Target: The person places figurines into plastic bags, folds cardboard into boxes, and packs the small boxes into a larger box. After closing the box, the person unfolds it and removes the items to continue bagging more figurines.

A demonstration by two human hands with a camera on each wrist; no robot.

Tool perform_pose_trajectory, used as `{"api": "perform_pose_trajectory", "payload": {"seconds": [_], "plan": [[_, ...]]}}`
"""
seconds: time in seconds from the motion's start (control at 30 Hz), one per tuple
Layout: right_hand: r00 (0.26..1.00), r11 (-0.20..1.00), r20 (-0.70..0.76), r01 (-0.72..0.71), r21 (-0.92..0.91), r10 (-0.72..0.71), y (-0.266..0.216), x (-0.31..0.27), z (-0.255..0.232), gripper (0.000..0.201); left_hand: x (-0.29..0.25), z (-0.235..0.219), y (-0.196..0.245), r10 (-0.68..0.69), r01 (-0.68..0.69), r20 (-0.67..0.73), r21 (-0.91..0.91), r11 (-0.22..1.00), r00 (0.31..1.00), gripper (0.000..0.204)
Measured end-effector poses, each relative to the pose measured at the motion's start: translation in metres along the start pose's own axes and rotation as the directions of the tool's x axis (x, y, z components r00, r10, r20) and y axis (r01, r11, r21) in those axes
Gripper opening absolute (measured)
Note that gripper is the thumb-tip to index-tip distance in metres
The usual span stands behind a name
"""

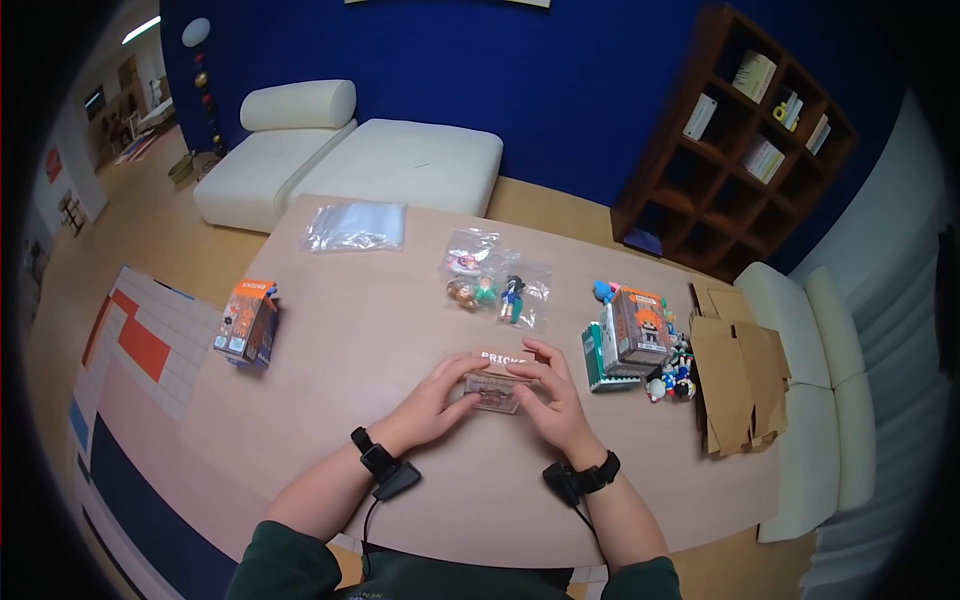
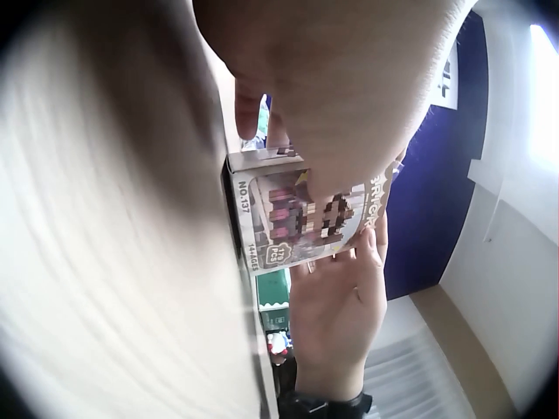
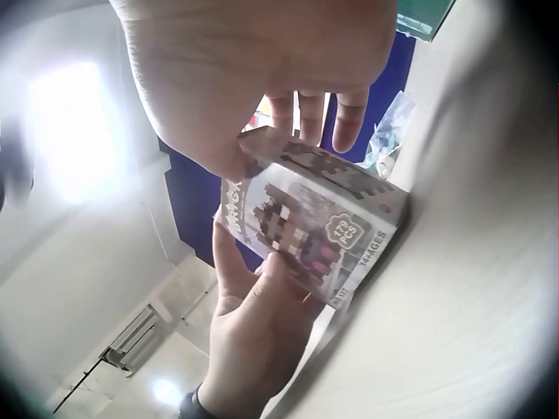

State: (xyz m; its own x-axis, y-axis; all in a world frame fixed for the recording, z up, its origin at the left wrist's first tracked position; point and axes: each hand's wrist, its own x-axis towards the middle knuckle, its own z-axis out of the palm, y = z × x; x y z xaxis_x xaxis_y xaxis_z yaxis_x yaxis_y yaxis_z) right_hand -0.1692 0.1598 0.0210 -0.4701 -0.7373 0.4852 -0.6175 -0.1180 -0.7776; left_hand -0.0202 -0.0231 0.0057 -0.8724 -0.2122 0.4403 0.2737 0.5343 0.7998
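A small toy-brick box (image 1: 493,398) stands upright on the table in front of me, with BRICKS lettering along its top and a pixel figure on its front. My left hand (image 1: 437,403) holds its left side, thumb on the front face. From the other side my right hand (image 1: 556,408) grips it, the thumb against the front and the fingers reaching behind. In the left wrist view the box (image 2: 284,218) shows its front, marked NO.137, with its lower edge at the tabletop. The right wrist view shows the same box (image 3: 293,231) between both hands.
Clear bags of small figures (image 1: 512,300) lie beyond the box, with flat plastic bags (image 1: 355,227) farther back. To the left stands another brick box (image 1: 247,325). On the right are a larger box (image 1: 637,335), a green box (image 1: 597,360), several figures (image 1: 672,383) and flattened cardboard (image 1: 738,375).
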Motion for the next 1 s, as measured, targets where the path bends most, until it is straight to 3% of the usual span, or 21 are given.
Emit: {"api": "perform_pose_trajectory", "payload": {"seconds": [0.07,0.13,0.17,0.2,0.23,0.27,0.3,0.33,0.4,0.5,0.57,0.6,0.67,0.7,0.73,0.8,0.87,0.93,1.0], "plan": [[0.999,1.000,0.030,-0.011,0.004,0.011,0.004,-0.003,0.000,0.039,0.001,-0.001,-0.007,-0.069,0.083,0.089,-0.163,0.983,0.994,0.050],[0.994,0.996,0.105,-0.039,0.076,0.031,0.003,-0.006,0.002,0.059,0.001,-0.001,-0.013,-0.052,0.065,0.087,-0.145,0.987,0.995,0.055],[0.995,0.996,0.092,-0.037,0.075,0.030,0.003,-0.009,0.006,0.059,0.001,0.000,-0.016,-0.037,0.047,0.078,-0.128,0.991,0.996,0.060],[0.985,0.961,0.073,-0.168,0.222,0.155,0.003,-0.014,0.013,0.066,0.001,0.002,-0.018,-0.029,0.040,0.090,-0.124,0.991,0.995,0.060],[0.958,0.886,0.072,-0.283,0.367,0.277,0.005,-0.017,0.016,0.074,-0.002,0.005,-0.020,-0.157,0.159,0.029,-0.290,0.944,0.987,0.066],[0.959,0.886,0.054,-0.277,0.373,0.277,0.011,-0.018,0.014,0.074,-0.004,0.007,-0.023,-0.294,0.258,-0.008,-0.451,0.855,0.956,0.072],[0.937,0.882,0.166,-0.347,0.318,0.308,0.020,-0.019,0.011,0.076,-0.004,0.005,-0.034,-0.271,0.249,0.009,-0.429,0.868,0.962,0.084],[0.899,0.875,0.273,-0.411,0.257,0.342,0.023,-0.019,0.008,0.078,-0.002,0.005,-0.029,-0.264,0.251,0.028,-0.419,0.872,0.964,0.084],[0.900,0.839,0.231,-0.430,0.334,0.369,0.025,-0.020,0.009,0.071,0.001,0.004,-0.014,-0.386,0.334,-0.024,-0.455,0.825,0.922,0.093],[0.900,0.803,0.162,-0.434,0.409,0.404,0.035,-0.022,0.010,0.058,0.000,0.008,-0.009,-0.346,0.327,0.035,-0.431,0.841,0.937,0.108],[0.902,0.703,0.162,-0.416,0.578,0.401,0.034,-0.022,0.007,0.044,0.000,0.015,-0.006,-0.396,0.359,0.026,-0.482,0.800,0.918,0.114],[0.904,0.700,0.149,-0.407,0.587,0.400,0.034,-0.022,0.005,0.044,0.001,0.018,-0.003,-0.392,0.362,0.036,-0.471,0.805,0.919,0.114],[0.895,0.596,0.208,-0.421,0.684,0.394,0.035,-0.022,-0.001,0.038,0.002,0.023,0.004,-0.475,0.349,-0.027,-0.641,0.684,0.880,0.105],[0.898,0.594,0.195,-0.411,0.692,0.394,0.036,-0.021,-0.004,0.038,0.001,0.026,-0.003,-0.488,0.342,-0.042,-0.660,0.669,0.872,0.089],[0.888,0.550,0.238,-0.435,0.713,0.394,0.037,-0.020,-0.006,0.035,0.003,0.027,-0.002,-0.483,0.348,-0.032,-0.652,0.674,0.875,0.089],[0.879,0.501,0.273,-0.452,0.738,0.391,0.041,-0.021,-0.007,0.033,0.008,0.029,0.001,-0.580,0.314,-0.037,-0.811,0.493,0.814,0.078],[0.906,0.576,0.251,-0.413,0.706,0.341,0.044,-0.020,-0.002,0.035,0.013,0.029,0.008,-0.589,0.349,-0.009,-0.798,0.491,0.808,0.071],[0.917,0.630,0.242,-0.395,0.668,0.318,0.045,-0.023,0.001,0.036,0.017,0.031,0.018,-0.587,0.398,0.094,-0.818,0.416,0.805,0.070],[0.927,0.685,0.234,-0.373,0.626,0.291,0.046,-0.024,0.005,0.037,0.017,0.032,0.021,-0.590,0.440,0.121,-0.785,0.435,0.798,0.069]]}}
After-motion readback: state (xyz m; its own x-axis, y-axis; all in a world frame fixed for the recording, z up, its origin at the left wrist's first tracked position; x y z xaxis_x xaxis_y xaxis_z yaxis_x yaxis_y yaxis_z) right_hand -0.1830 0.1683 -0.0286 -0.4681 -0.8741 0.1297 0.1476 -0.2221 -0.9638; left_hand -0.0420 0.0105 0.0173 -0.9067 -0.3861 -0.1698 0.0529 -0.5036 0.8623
